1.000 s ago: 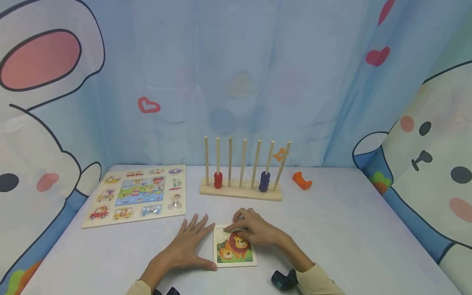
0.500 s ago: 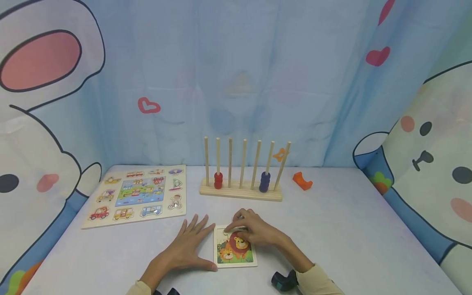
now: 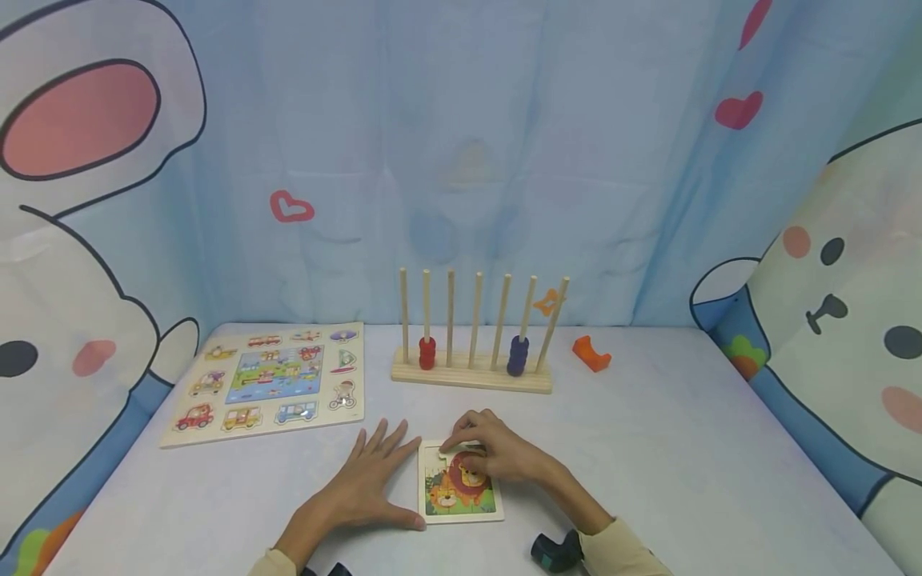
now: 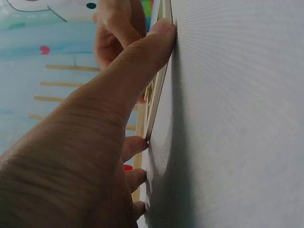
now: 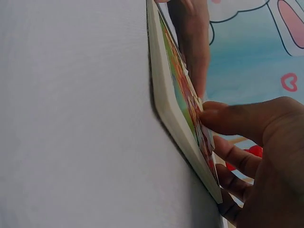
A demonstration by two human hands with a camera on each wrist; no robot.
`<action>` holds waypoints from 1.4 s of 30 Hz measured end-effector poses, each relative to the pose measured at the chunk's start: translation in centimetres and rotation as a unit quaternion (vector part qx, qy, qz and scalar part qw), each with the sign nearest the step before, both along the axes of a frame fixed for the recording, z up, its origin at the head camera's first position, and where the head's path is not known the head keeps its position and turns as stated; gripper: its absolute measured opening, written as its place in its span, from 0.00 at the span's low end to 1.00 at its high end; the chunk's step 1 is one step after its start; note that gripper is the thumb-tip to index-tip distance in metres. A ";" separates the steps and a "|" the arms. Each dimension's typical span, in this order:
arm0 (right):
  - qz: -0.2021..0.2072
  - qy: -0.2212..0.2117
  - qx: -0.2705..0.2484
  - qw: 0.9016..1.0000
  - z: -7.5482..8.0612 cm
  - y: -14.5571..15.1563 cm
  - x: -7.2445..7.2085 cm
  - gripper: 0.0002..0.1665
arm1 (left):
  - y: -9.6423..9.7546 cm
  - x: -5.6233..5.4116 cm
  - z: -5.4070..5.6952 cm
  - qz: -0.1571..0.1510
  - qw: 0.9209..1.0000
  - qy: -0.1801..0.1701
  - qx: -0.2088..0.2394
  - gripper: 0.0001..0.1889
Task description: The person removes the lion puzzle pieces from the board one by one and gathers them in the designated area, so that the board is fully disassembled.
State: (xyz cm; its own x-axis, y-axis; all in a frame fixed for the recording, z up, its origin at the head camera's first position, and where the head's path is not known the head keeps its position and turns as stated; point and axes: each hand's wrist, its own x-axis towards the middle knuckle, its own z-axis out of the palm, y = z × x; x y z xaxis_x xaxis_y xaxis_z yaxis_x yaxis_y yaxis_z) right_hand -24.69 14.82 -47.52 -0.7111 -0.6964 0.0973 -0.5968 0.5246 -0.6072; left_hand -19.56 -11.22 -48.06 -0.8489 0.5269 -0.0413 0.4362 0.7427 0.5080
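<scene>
A small wooden lion jigsaw puzzle (image 3: 464, 518) lies flat on the white table in front of me. My left hand (image 3: 360, 486) is spread along its left side, with the thumb at the near left corner and the index fingertip at the far left one. My right hand (image 3: 507, 452) reaches over the far edge and pinches a puzzle piece (image 5: 207, 137) by the lion's mane between thumb and index finger. In the right wrist view that piece stands slightly proud of the board. A pale, bare patch of the tray shows at its upper left.
Behind the puzzle stands a wooden peg rack (image 3: 471, 378) with red beads (image 3: 426, 353) and purple beads (image 3: 518, 355). A vehicle puzzle board (image 3: 338, 410) lies at the back left. An orange curved block (image 3: 591, 354) sits right of the rack. Curtains hang along the table's back edge.
My right thumb has shifted slightly down across the lion, whose face now looks darker. The left hand and the puzzle tray stay in place.
</scene>
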 end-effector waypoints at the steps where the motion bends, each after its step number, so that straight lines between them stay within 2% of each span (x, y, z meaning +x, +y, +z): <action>1: 0.001 0.001 -0.001 1.000 0.0 0.0 0.0 0.14 | 0.0 0.0 0.0 0.000 1.000 0.000 0.000 0.56; 11: -0.001 0.012 -0.007 1.000 0.2 -0.2 0.3 0.13 | -0.1 -0.1 0.1 0.002 1.000 -0.004 -0.005 0.57; 29: -0.003 -0.003 -0.008 1.000 0.4 0.0 0.3 0.15 | -0.1 0.0 -0.1 0.000 1.000 -0.003 -0.002 0.56; 32: -0.008 -0.018 -0.019 1.000 0.4 0.1 0.2 0.18 | 0.0 0.0 -0.1 0.000 1.000 0.000 -0.003 0.56; 35: -0.023 -0.051 -0.033 0.998 0.4 0.2 0.1 0.20 | 0.0 0.0 -0.2 0.001 1.000 0.003 -0.002 0.56; 39: -0.028 -0.082 -0.055 0.995 0.4 0.4 0.0 0.17 | 0.0 0.0 -0.3 0.002 1.000 0.005 -0.001 0.57; 42: -0.013 -0.082 -0.069 0.994 0.4 0.5 -0.1 0.16 | 0.0 0.0 -0.3 0.002 1.000 0.006 -0.001 0.56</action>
State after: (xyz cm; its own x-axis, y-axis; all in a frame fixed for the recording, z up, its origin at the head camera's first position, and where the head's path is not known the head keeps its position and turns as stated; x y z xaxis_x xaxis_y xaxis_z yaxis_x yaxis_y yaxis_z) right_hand -24.80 15.32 -47.13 -0.7428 -0.6657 0.0720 -0.4719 0.4441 -0.7617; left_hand -19.61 -11.20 -48.36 -0.8517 0.5230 -0.0333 0.4386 0.7462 0.5009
